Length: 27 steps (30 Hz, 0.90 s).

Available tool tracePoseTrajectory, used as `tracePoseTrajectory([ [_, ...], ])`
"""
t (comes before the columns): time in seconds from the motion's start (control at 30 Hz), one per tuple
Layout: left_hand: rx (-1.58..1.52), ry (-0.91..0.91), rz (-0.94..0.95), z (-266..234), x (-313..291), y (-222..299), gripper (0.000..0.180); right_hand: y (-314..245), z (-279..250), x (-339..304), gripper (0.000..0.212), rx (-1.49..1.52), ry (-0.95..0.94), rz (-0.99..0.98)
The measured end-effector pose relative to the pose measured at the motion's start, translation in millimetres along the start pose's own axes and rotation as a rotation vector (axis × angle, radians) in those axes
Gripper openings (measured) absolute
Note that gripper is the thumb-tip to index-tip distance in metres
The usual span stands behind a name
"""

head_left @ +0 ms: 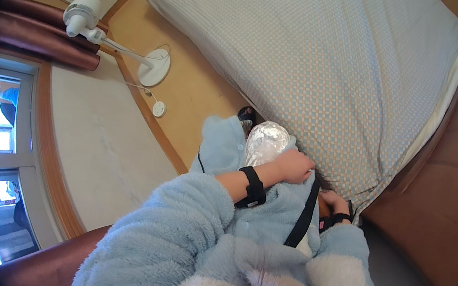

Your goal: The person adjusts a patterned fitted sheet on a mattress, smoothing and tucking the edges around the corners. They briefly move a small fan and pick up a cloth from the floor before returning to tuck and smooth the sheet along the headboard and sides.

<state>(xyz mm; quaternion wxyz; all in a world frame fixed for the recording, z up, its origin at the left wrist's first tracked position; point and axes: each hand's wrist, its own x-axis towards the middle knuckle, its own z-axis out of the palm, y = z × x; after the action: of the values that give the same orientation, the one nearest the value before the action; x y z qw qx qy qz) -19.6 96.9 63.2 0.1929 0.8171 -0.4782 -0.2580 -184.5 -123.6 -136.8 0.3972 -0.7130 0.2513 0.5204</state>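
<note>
My left hand [293,166] lies across my lap beside a bundle of shiny clear plastic [266,143]. Its fingers are curled in at the edge of the patterned bed sheet [358,121]; what they close on, if anything, is hidden. Lower and to the right, my right hand [336,202] is bent inward by the near corner of the bed, fingers closed and partly out of sight. A brown surface shows next to it, and I cannot make out what it grips. Both wrists wear black bands. A black strap [305,215] runs over my fluffy light-blue clothing between the hands.
A white fan [81,15] on a round base stands on the wooden floor at the far left, near a small white disc-shaped socket [159,109]. The bed fills the far right, beside a brown leather-like panel [452,172]. Windows and a reddish curtain [43,33] are at left.
</note>
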Motion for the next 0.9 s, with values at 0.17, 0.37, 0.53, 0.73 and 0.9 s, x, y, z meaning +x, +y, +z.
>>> tracePoseTrajectory([
  [0.17, -0.046, 0.057, 0.013, -3.9, -10.1, 1.4, 0.025, -36.3, -21.7, -56.2, 0.044, 0.551, 0.044, -0.251],
  [0.37, -0.275, 0.116, 0.061, -35.5, -64.3, -11.8, 0.026, -86.7, -34.3, -116.9, 0.041, 0.372, 0.281, -0.355],
  [0.53, -0.485, 0.284, -0.024, -87.9, -105.2, -39.5, 0.027, -94.3, -26.1, -130.7, 0.040, 0.418, 0.359, -0.422],
  [0.73, -0.677, 0.269, -0.224, -133.1, -121.9, -83.8, 0.028, -81.4, -10.9, -133.9, 0.034, 0.265, 0.517, -0.339],
  [0.9, -0.518, 0.259, -0.378, -155.9, -141.6, -136.9, 0.030, -82.2, -3.1, -143.1, 0.030, 0.267, 0.651, -0.252],
])
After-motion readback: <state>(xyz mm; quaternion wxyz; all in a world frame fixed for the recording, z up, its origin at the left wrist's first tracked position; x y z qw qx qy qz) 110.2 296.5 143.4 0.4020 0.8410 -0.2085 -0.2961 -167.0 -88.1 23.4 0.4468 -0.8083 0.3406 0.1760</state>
